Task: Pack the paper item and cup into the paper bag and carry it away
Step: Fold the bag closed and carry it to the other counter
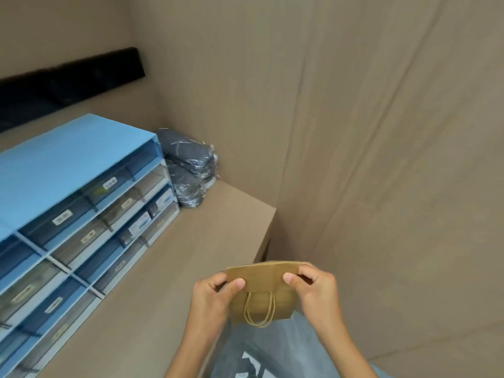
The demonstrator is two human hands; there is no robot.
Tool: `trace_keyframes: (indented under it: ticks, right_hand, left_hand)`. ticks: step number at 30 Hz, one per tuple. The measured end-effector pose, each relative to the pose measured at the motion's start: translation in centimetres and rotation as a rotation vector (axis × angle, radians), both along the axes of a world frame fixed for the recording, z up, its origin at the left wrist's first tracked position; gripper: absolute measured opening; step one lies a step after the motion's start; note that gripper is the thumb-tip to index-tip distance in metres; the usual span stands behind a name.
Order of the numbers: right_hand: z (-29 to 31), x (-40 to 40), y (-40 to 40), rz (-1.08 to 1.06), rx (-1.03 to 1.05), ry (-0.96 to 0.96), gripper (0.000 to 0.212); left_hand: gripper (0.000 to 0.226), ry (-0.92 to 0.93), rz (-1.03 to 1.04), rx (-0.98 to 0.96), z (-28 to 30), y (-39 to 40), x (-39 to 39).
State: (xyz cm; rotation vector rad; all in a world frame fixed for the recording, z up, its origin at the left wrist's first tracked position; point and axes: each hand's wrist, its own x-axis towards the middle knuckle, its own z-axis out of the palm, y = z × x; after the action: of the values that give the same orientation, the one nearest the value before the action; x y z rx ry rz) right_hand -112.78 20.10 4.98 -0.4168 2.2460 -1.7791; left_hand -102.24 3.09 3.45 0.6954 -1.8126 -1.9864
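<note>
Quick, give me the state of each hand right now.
Left hand: closed, pinching the left top edge of the small flat brown paper bag with twisted cord handles.
Right hand: closed, pinching the bag's right top edge.

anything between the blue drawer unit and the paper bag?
Head view: only bare brown counter lies between the blue drawer unit and the paper bag, which both hands hold beyond the counter's edge.

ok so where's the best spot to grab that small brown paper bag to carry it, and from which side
Take the small brown paper bag by its twisted paper cord handles, coming from the near side where the loops hang free against the bag face. Both the left hand and the right hand now pinch the bag at opposite edges, which suits opening it rather than carrying.
</note>
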Motion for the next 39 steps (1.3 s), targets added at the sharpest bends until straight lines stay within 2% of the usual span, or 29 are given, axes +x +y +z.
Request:
trace_keyframes:
  ticks: [4, 12, 15, 20, 22, 28, 35, 39]
  right_hand:
    - [-0.1, -5.6, -6.5, 0.207, 0.007, -0.017, 0.023]
    - [-3.3, -13.7, -22.1, 0.708, 0.062, -0.039, 0.011]
    - [-5.2, -15.3, -27.0, 0.871, 0.088, -0.069, 0.005]
    - [-7.3, -16.4, -32.2, 1.075, 0.126, -0.061, 0.017]
    - [-8.0, -16.6, -33.2, 1.117, 0.121, -0.062, 0.025]
    - [-9.2, -17.3, -33.6, 1.171, 0.128, -0.054, 0.023]
    - [-8.6, -17.5, -33.4, 1.206, 0.131, -0.055, 0.007]
    - [-7.7, -17.4, -33.0, 1.23, 0.089, -0.049, 0.022]
  left_hand:
    - [0.025, -0.028, 0.184, -0.038, -0.3, -4.2, -2.5]
    - [0.013, -0.1, 0.651, -0.043, -2.6, -11.3, -4.5]
    - [0.022, -0.141, 0.832, -0.02, -3.2, -12.5, -5.5]
    - [0.024, -0.25, 1.041, -0.007, -4.8, -13.7, -6.5]
    - [0.023, -0.277, 1.079, -0.002, -5.4, -13.9, -7.0]
    - [0.019, -0.334, 1.122, -0.008, -6.8, -14.2, -7.9]
    - [0.031, -0.342, 1.076, -0.039, -6.2, -14.4, -7.5]
    - [0.026, -0.336, 1.064, -0.048, -6.0, -14.1, -7.5]
